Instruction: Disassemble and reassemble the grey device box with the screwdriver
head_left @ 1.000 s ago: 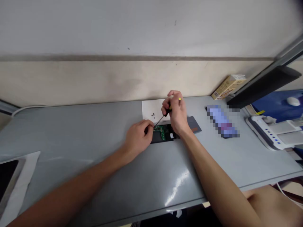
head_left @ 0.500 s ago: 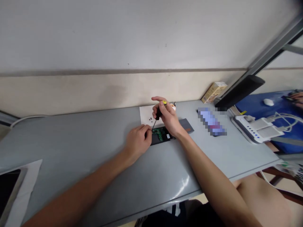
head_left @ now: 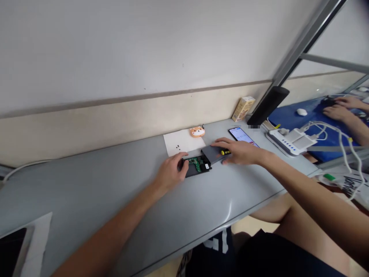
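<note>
An opened electronic device with a dark casing lies on the table, its green circuit board (head_left: 198, 164) exposed. At its left end, my left hand (head_left: 171, 171) grips the edge between thumb and fingers. A flat grey casing part (head_left: 212, 154) stretches to the right of the board. Over that part reaches my right hand (head_left: 240, 152), with a screwdriver (head_left: 225, 152) tucked in it; only the yellow-and-black handle end shows. Its fingertips touch or hover at the grey part's far edge; I cannot tell which. Behind the device, several tiny dark screws (head_left: 178, 147) lie on a white paper sheet (head_left: 186, 140).
An orange animal-faced case (head_left: 197, 132) sits on the paper. To the right are a phone (head_left: 242, 135), a small carton (head_left: 243, 108), a black cylinder (head_left: 269, 104) and a power strip (head_left: 285, 143) with cables. Another person's hands (head_left: 338, 109) rest over a blue surface.
My right hand has moved right, from holding the screwdriver upright at the board to over the grey casing part. The screwdriver now lies sideways in the hand. The view has turned right.
</note>
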{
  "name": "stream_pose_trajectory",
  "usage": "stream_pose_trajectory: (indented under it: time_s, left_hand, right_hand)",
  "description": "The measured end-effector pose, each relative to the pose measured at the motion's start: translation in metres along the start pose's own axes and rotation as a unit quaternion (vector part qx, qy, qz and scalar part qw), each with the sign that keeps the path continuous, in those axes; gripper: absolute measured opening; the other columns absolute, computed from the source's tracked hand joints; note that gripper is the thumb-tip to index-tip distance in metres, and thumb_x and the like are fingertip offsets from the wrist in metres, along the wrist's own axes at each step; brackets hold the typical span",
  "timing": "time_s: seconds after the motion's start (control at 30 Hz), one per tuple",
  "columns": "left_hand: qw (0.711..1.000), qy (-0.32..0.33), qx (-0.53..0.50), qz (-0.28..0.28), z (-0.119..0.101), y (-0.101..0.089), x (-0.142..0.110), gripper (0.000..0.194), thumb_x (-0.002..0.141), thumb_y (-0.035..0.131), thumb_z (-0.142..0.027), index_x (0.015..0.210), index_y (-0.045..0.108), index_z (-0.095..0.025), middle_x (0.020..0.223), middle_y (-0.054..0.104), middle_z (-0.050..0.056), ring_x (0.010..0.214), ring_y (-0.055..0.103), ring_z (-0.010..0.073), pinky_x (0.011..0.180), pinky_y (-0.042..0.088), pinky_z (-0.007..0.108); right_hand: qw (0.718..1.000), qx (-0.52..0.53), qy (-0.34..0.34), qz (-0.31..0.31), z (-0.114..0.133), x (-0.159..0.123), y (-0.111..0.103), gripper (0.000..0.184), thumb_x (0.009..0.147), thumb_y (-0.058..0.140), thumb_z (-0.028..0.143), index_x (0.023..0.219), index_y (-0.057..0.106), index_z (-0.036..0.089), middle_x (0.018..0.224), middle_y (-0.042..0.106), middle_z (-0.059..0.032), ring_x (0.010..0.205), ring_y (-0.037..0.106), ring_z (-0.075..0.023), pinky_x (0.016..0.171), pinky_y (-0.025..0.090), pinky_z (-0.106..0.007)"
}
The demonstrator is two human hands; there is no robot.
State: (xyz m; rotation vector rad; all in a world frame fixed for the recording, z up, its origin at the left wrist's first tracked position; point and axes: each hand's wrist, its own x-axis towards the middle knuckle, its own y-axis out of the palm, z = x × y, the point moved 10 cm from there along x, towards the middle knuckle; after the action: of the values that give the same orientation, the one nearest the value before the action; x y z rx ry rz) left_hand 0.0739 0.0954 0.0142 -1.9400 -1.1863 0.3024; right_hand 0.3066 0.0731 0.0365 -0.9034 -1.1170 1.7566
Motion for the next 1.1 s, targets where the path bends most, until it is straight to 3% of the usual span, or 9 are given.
stream_pose_trajectory:
  time_s: [0.23, 0.37, 0.6, 0.73, 0.83, 0.9, 0.97, 1.03, 1.1]
  left_hand:
    - [0.988, 0.057, 0.030, 0.139, -0.006, 0.018, -0.002, 0.081, 0.070, 0.087, -0.056, 0.137, 0.056, -0.022, 0.119, 0.067, 0.011, 0.112, 0.062, 0.0321, 0.095, 0.050, 0.045]
    - [0.992, 0.028, 0.027, 0.122, 0.005, 0.022, 0.001, 0.074, 0.071, 0.088, -0.057, 0.129, 0.058, -0.022, 0.109, 0.067, 0.009, 0.106, 0.061, 0.0298, 0.093, 0.051, 0.044]
    - [0.995, 0.009, 0.053, 0.079, 0.008, 0.025, 0.003, 0.090, 0.064, 0.089, -0.064, 0.137, 0.057, -0.024, 0.106, 0.069, 0.007, 0.104, 0.064, 0.0296, 0.096, 0.051, 0.045]
    - [0.995, -0.002, 0.073, 0.066, 0.006, 0.024, 0.002, 0.088, 0.063, 0.089, -0.064, 0.137, 0.058, -0.027, 0.120, 0.071, 0.008, 0.117, 0.065, 0.0323, 0.104, 0.049, 0.047]
    - [0.995, 0.002, 0.080, 0.057, 0.003, 0.023, 0.001, 0.091, 0.063, 0.090, -0.063, 0.140, 0.056, -0.028, 0.136, 0.068, 0.008, 0.129, 0.061, 0.0338, 0.113, 0.043, 0.049]
    - [0.995, 0.002, 0.082, 0.057, 0.002, 0.023, 0.000, 0.093, 0.064, 0.089, -0.064, 0.142, 0.054, -0.025, 0.139, 0.066, 0.009, 0.130, 0.061, 0.0341, 0.114, 0.042, 0.049]
    - [0.995, 0.004, 0.082, 0.063, 0.000, 0.024, -0.001, 0.090, 0.068, 0.087, -0.063, 0.141, 0.054, -0.023, 0.135, 0.068, 0.010, 0.125, 0.063, 0.0334, 0.113, 0.043, 0.049]
    - [0.995, 0.018, 0.081, 0.064, -0.004, 0.023, -0.003, 0.082, 0.072, 0.084, -0.061, 0.137, 0.055, -0.022, 0.131, 0.069, 0.010, 0.121, 0.065, 0.0323, 0.111, 0.045, 0.048]
    - [0.994, 0.036, 0.081, 0.058, -0.009, 0.021, -0.003, 0.075, 0.074, 0.082, -0.061, 0.132, 0.056, -0.021, 0.130, 0.069, 0.011, 0.119, 0.065, 0.0320, 0.109, 0.046, 0.048]
  right_hand:
    - [0.998, 0.042, 0.026, 0.043, -0.021, -0.007, -0.015, 0.063, 0.083, 0.075, 0.047, 0.142, 0.064, 0.029, 0.136, 0.070, -0.0075, 0.117, 0.069, -0.0307, 0.098, 0.054, -0.040]
    - [0.998, 0.011, -0.027, 0.047, 0.017, -0.011, -0.007, 0.065, 0.081, 0.078, 0.047, 0.142, 0.061, 0.032, 0.138, 0.068, -0.0057, 0.112, 0.071, -0.0286, 0.085, 0.054, -0.035]
    - [0.979, -0.194, -0.048, -0.026, 0.054, -0.014, 0.013, 0.064, 0.090, 0.073, 0.040, 0.149, 0.053, 0.025, 0.142, 0.064, -0.0129, 0.072, 0.073, -0.0230, 0.061, 0.045, -0.034]
    - [0.990, -0.096, -0.094, -0.044, 0.070, -0.003, 0.020, 0.061, 0.093, 0.066, 0.054, 0.148, 0.054, 0.032, 0.149, 0.059, -0.0094, 0.087, 0.075, -0.0241, 0.069, 0.053, -0.036]
    - [0.983, 0.062, -0.127, -0.114, 0.079, -0.001, -0.004, 0.049, 0.092, 0.068, 0.054, 0.137, 0.063, 0.035, 0.148, 0.060, -0.0053, 0.102, 0.073, -0.0245, 0.081, 0.057, -0.038]
    - [0.934, 0.223, -0.097, -0.262, 0.062, -0.006, -0.046, 0.039, 0.095, 0.063, 0.056, 0.124, 0.069, 0.031, 0.132, 0.070, -0.0056, 0.099, 0.073, -0.0226, 0.080, 0.058, -0.037]
    - [0.817, 0.395, -0.049, -0.417, 0.027, -0.017, -0.080, 0.041, 0.098, 0.050, 0.062, 0.114, 0.068, 0.029, 0.114, 0.073, -0.0062, 0.081, 0.071, -0.0190, 0.067, 0.057, -0.034]
    - [0.734, 0.518, -0.031, -0.438, 0.008, -0.006, -0.083, 0.050, 0.095, 0.046, 0.072, 0.104, 0.067, 0.027, 0.094, 0.072, -0.0054, 0.069, 0.068, -0.0175, 0.057, 0.053, -0.032]
    - [0.704, 0.573, 0.020, -0.418, -0.002, 0.017, -0.067, 0.057, 0.090, 0.046, 0.078, 0.086, 0.064, 0.024, 0.070, 0.062, -0.0020, 0.052, 0.057, -0.0136, 0.044, 0.041, -0.027]
